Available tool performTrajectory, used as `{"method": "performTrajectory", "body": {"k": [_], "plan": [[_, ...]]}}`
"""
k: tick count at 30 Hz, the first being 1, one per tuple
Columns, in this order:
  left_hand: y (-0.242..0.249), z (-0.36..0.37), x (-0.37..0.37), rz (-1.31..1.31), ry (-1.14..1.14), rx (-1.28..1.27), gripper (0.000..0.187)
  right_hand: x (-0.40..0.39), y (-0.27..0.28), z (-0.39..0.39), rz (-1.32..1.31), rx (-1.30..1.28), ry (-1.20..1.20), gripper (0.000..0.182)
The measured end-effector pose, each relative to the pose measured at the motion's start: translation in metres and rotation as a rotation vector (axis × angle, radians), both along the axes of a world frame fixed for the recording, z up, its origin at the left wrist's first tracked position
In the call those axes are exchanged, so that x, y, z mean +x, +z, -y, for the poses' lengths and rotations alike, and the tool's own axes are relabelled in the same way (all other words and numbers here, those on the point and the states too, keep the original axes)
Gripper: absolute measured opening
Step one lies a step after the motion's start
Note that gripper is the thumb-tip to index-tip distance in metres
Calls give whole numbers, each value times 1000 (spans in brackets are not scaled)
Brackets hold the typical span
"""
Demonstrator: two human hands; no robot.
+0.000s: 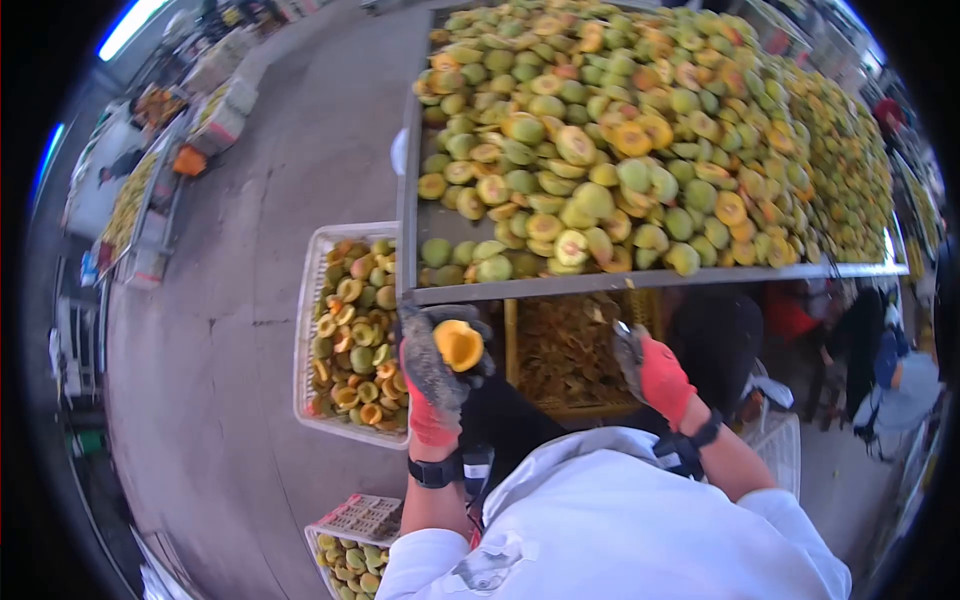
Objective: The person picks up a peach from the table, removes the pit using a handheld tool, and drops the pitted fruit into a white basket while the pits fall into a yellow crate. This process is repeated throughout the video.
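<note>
My left hand [432, 380], in a red and dark grey work glove, grips a hollowed yellow peach half [458, 345], its cut side facing up. My right hand [652, 372], gloved alike, is closed around a small metal tool [622, 328] whose shiny end sticks out past the fingers; its full shape is hidden. Both hands are just in front of the metal table [560, 288], which carries a big heap of green and yellow peach halves [595, 200]. Beneath its edge, between my hands, a yellow crate [512, 350] contains brown peach pits and scraps [570, 350].
A white basket [303, 350] of pitted halves stands on the floor left of the table. Nearer me is another crate [360, 515] with peaches. More peach-laden tables [130, 205] line the far left, and people work at left and right.
</note>
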State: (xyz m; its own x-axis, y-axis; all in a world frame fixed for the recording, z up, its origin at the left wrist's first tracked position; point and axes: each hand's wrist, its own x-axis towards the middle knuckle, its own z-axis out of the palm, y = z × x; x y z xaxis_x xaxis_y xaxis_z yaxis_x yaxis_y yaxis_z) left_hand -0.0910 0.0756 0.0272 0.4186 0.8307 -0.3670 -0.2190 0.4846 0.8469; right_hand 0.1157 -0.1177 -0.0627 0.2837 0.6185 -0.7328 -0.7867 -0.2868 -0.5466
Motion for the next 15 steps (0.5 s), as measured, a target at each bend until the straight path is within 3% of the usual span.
{"method": "performTrajectory", "body": {"k": [1,2,4,6,8,10,12,15], "plan": [[-9,-17,-13,64,175,-42,61,5,-10,6,-1,44,37,35],[-16,-33,-38,-34,172,167,60,14,-16,17,-80,90,52,33],[-53,-69,-90,-96,257,167,57,10,-21,19,-161,136,98,32],[-83,-95,-118,-109,504,-16,51,-1,-18,15,86,-56,-139,30],[-130,-125,-156,-9,427,-72,44,-3,-23,18,117,-68,-140,30],[-157,-150,-163,-115,271,294,43,-3,-25,17,152,-82,-146,29],[-162,-184,-159,-152,232,401,36,-3,-21,14,139,-62,-97,29],[-173,-234,-154,82,278,183,42,2,-23,10,164,-72,-6,29]]}}
